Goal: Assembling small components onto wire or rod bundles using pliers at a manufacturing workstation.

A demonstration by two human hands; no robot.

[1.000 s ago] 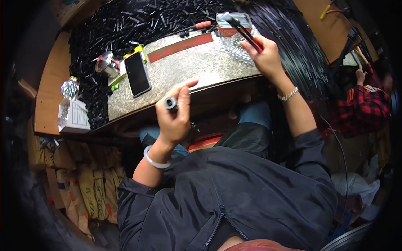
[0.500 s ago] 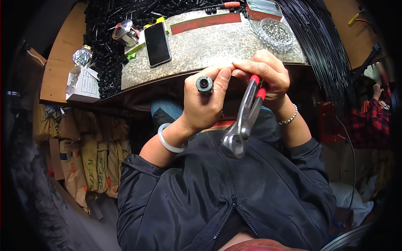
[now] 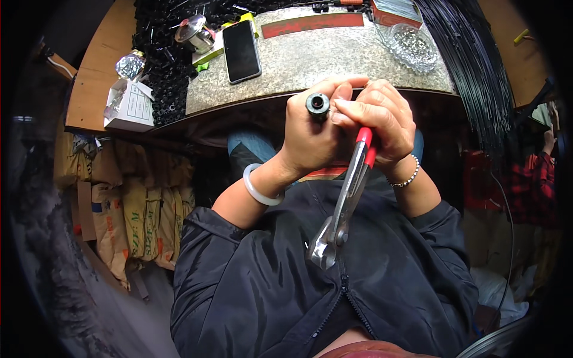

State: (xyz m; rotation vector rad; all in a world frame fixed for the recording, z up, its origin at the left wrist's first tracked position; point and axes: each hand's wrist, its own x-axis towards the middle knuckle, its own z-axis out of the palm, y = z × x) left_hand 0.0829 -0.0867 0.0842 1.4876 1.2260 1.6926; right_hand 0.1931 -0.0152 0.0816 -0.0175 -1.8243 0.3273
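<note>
Nearest the camera, the steel jaws of the red-handled pliers (image 3: pixel 345 206) hang down over the dark jacket (image 3: pixel 286 286), the tool's long axis running up and slightly rightward to its red grips, which are tucked in the palm of the right hand (image 3: pixel 382 122). That hand is closed around the handles while its thumb and forefinger reach left to the short black cylindrical fitting (image 3: pixel 317 104). The fitting sits just left of the right hand's fingertips, touching them, its open round end facing up toward the camera; the left hand (image 3: pixel 310 134) is wrapped tightly about its body from below, so both hands meet on it, the left bearing it. A pale bangle (image 3: pixel 258 190) rings the left wrist below the fitting. Beyond the fitting lies the speckled stone slab (image 3: pixel 334 56); a black smartphone (image 3: pixel 241 51) lies up-left, a clear glass dish of small parts (image 3: pixel 412 45) up-right, a heap of black tubes (image 3: pixel 164 65) farther left, and a small white carton (image 3: pixel 131 104) at the far left. Nothing stands between hands and fitting.
</note>
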